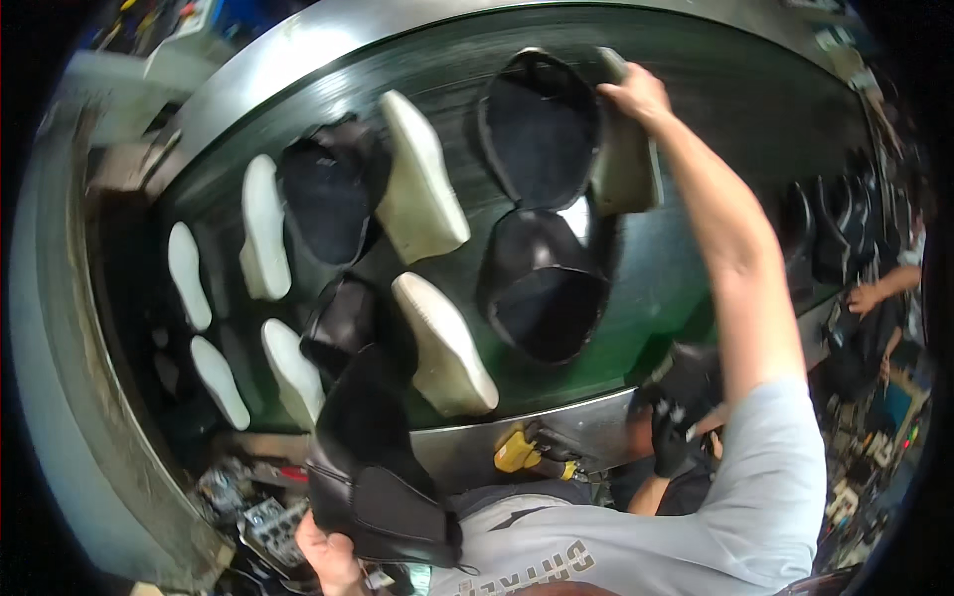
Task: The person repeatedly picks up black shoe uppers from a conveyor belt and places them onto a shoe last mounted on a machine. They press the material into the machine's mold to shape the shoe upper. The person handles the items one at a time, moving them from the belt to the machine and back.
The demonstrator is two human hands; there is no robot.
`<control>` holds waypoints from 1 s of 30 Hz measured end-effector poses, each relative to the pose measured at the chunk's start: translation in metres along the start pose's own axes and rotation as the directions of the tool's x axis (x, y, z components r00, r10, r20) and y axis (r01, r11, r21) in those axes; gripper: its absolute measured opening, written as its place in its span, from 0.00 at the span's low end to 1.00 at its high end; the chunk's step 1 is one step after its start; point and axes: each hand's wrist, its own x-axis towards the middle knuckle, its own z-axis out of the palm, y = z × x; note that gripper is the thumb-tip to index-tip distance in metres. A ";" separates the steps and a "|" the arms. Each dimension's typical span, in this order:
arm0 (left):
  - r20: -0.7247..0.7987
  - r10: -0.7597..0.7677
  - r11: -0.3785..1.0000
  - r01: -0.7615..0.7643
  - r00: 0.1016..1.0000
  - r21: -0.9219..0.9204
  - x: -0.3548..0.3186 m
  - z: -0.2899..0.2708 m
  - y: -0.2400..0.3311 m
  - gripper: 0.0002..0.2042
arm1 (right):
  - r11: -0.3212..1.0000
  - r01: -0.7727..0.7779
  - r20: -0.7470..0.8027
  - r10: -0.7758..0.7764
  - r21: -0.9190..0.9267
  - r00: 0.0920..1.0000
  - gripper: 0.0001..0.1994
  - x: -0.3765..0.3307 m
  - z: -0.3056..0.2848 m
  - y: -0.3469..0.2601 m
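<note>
- My left hand (330, 554) is closed on a black boot (383, 492), pinching the lower left edge between thumb and fingers; the boot hangs at the near side of the green belt (715, 89), just in front of my grey shirt (596, 546).
- My right hand (641, 94) reaches far across the belt to the top end of a cream sole (628, 174); it seems to be touching it, but I cannot tell whether my fingers are closed round it.
- That sole lies at the far right of the row, just beside a wide-mouthed black upper (542, 124).
- I judge the boot light to middling in weight: its glossy part looks smooth and a little slippery, the matt shaft softer and likely to fold if squeezed. I'd take hold near the firmer foot part and leave the shaft free.
- The sole looks stiffer, a thick wedge that should keep its shape and feel light. I'd hold it by the side walls or the narrow tip, fingers off the flat face, which could pick up marks.
- Nothing here looks brittle; scuffing the glossy surface seems the main risk.
</note>
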 end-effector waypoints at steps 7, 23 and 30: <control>-0.177 -0.275 0.956 0.250 0.945 -0.151 -0.064 -0.055 -0.031 0.08 | 0.875 0.469 -0.448 -0.373 0.121 0.812 0.26 -0.188 -0.093 0.008; 0.078 0.328 0.565 -0.130 0.941 -0.815 -0.108 -0.112 -0.183 0.23 | 0.102 0.224 -0.207 -0.158 0.969 0.965 0.19 -0.561 -0.018 -0.111; -0.028 0.032 0.480 -0.040 0.999 -0.876 -0.191 -0.179 -0.225 0.22 | -0.228 -0.360 0.267 -0.355 0.905 0.896 0.18 -0.701 0.074 -0.190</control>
